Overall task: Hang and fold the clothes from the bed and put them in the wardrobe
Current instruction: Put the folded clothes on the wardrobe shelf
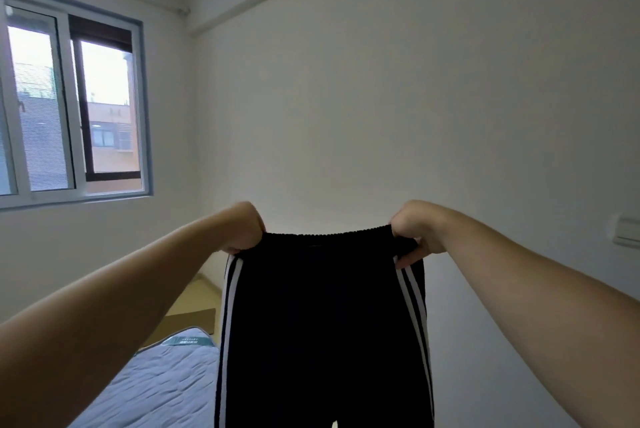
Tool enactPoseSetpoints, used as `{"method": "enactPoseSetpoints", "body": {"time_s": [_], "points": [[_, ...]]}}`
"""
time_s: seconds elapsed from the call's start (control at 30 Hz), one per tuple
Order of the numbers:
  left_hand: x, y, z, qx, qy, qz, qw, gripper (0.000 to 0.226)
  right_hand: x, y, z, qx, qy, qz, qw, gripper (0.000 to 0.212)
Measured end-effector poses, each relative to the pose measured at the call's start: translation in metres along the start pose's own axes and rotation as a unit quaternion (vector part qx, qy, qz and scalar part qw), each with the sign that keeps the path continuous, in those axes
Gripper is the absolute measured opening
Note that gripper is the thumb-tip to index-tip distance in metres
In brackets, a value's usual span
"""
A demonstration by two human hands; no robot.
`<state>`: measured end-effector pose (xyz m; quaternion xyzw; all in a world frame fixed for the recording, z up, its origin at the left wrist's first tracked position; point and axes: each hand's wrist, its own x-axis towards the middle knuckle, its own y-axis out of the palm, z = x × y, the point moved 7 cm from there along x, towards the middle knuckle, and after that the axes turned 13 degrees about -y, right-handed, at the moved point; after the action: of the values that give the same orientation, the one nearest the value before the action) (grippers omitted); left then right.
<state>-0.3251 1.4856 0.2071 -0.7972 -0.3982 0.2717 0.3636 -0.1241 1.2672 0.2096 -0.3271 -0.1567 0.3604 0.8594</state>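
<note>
Your left hand (242, 232) and right hand (414, 232) each grip one end of the waistband (327, 231) of the black side-striped track trousers (322, 317), fingers curled round the elastic. The waistband runs level between the fists. The long axis hangs straight down from the fingers, hems out of frame. Neither hand is nearer. The mattress (162, 386) lies below and outward of the left fingers. Judgement: lay the trousers down that way. Only open air shows beneath the right fingers.

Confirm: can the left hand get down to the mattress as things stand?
Probably, but not freely. The left hand pinches the waistband of the black trousers, as does the right hand. Nothing lies between it and the mattress below; it must release its grip first.
</note>
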Motion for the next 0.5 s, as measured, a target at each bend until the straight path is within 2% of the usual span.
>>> {"method": "enactPoseSetpoints", "body": {"time_s": [0.03,0.13,0.2,0.27,0.3,0.37,0.43,0.47,0.5], "points": [[0.000,-0.002,-0.003,-0.006,0.005,-0.038,0.999,0.030,0.001,0.001,0.002,-0.005,-0.008,-0.001,1.000,0.015],[0.007,-0.004,-0.002,-0.095,-0.010,-0.036,0.995,0.031,0.005,-0.005,0.002,-0.019,-0.045,-0.042,0.998,0.010],[0.009,-0.011,0.004,-0.114,-0.022,-0.052,0.992,0.028,0.006,-0.013,-0.003,0.010,-0.070,-0.048,0.996,0.008],[0.012,-0.018,0.005,-0.080,0.020,-0.093,0.992,0.026,0.003,-0.013,-0.005,0.030,-0.104,0.015,0.994,0.016],[0.014,-0.018,0.005,-0.076,0.048,-0.087,0.992,0.025,0.000,-0.011,-0.005,0.036,-0.120,0.067,0.990,0.022],[0.017,-0.009,0.008,-0.095,0.097,0.007,0.991,0.022,-0.009,-0.008,-0.005,0.034,-0.151,0.127,0.980,0.032],[0.013,0.004,0.010,-0.120,0.138,0.163,0.970,0.038,-0.011,-0.016,-0.006,0.019,-0.190,0.086,0.978,0.035],[0.010,0.007,0.011,-0.113,0.154,0.209,0.959,0.042,-0.011,-0.020,-0.008,0.019,-0.209,0.051,0.976,0.033],[0.008,0.008,0.012,-0.089,0.178,0.216,0.956,0.042,-0.012,-0.023,-0.008,0.028,-0.227,0.019,0.973,0.029]]}}
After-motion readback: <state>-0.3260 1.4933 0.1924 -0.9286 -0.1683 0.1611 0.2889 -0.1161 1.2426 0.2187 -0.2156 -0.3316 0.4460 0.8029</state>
